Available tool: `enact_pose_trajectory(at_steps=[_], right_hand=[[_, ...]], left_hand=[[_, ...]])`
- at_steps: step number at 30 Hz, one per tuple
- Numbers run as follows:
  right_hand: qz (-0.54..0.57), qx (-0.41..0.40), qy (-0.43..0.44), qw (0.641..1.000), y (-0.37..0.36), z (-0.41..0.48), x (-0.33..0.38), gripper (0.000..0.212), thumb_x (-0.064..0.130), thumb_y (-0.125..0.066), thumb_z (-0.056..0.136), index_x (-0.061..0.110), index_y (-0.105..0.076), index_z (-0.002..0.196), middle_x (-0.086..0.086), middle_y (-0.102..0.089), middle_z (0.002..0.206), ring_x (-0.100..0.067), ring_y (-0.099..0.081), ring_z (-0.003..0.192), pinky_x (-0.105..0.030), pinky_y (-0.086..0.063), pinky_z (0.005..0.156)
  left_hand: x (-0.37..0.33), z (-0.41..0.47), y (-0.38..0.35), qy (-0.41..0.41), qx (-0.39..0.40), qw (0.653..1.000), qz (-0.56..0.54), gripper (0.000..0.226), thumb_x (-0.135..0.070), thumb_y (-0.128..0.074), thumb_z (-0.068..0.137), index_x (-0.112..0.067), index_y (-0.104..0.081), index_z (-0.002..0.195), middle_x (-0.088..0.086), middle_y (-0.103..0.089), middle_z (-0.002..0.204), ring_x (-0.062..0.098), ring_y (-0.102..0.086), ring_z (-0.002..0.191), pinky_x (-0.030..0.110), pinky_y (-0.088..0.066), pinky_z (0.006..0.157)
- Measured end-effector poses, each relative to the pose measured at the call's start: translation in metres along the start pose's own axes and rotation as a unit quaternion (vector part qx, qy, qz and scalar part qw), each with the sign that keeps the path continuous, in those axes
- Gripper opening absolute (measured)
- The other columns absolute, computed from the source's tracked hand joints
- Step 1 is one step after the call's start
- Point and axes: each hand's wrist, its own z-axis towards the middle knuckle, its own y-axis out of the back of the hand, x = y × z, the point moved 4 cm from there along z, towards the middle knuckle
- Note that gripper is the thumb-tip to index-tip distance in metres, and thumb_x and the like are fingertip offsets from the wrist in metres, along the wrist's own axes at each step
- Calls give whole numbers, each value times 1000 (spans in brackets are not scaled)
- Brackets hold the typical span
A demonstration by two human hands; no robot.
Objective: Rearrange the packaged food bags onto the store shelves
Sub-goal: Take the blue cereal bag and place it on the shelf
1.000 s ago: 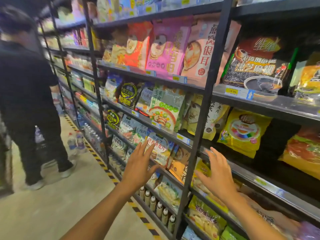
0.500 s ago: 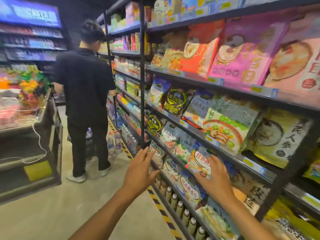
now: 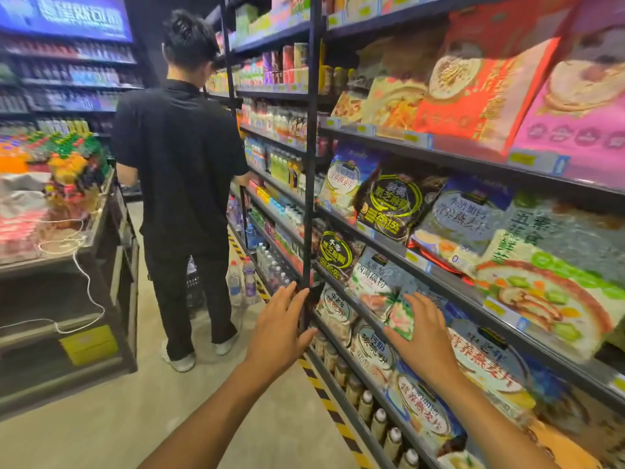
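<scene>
Since half a second ago the view has swung slightly left, and both hands sit higher against the shelves (image 3: 439, 147). The left hand (image 3: 280, 328) is spread open and empty before the black upright post (image 3: 311, 164). The right hand (image 3: 419, 333), fingers splayed, lies over a bag (image 3: 400, 316) on a lower shelf; actual contact is unclear. Bags at right are blurred and cut off. A person (image 3: 182, 184) stands ahead.

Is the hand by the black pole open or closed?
Open. The left hand has its fingers spread in front of the black shelf post, holding nothing.
</scene>
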Motion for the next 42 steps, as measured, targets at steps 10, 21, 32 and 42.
enact_pose_trajectory(at_steps=[10, 21, 32, 42], right_hand=[[25, -3, -1, 1000, -79, 184, 7, 80, 54, -69, 89, 26, -35, 156, 3, -26, 164, -22, -23, 151, -52, -31, 120], [40, 6, -5, 999, -116, 364, 1, 85, 55, -68, 92, 23, -28, 160, 1, -18, 168, -23, -17, 155, -47, -26, 124], [49, -53, -62, 995, -147, 481, 4, 86, 48, -74, 89, 22, -30, 158, 3, -35, 157, -18, -34, 146, -35, -32, 118], [101, -104, -182, 973, -183, 573, 30, 96, 45, -82, 82, 21, -29, 158, 3, -38, 157, -17, -40, 145, -33, -36, 115]], left_hand=[[61, 178, -48, -30, 9, 999, 23, 85, -61, -59, 95, -33, -16, 164, -5, -13, 173, 20, -12, 160, 45, -25, 128], [103, 372, -85, -36, 5, 999, -13, 82, -60, -59, 95, -33, -21, 163, -5, -16, 172, 20, -15, 159, 47, -28, 126], [129, 576, -128, -58, 45, 976, -204, 85, -66, -60, 92, -28, -27, 160, -3, -34, 164, 20, -32, 152, 49, -37, 120], [143, 735, -161, -68, 99, 914, -389, 53, -35, -69, 97, -29, -46, 144, -15, -58, 136, 7, -57, 126, 42, -50, 110]])
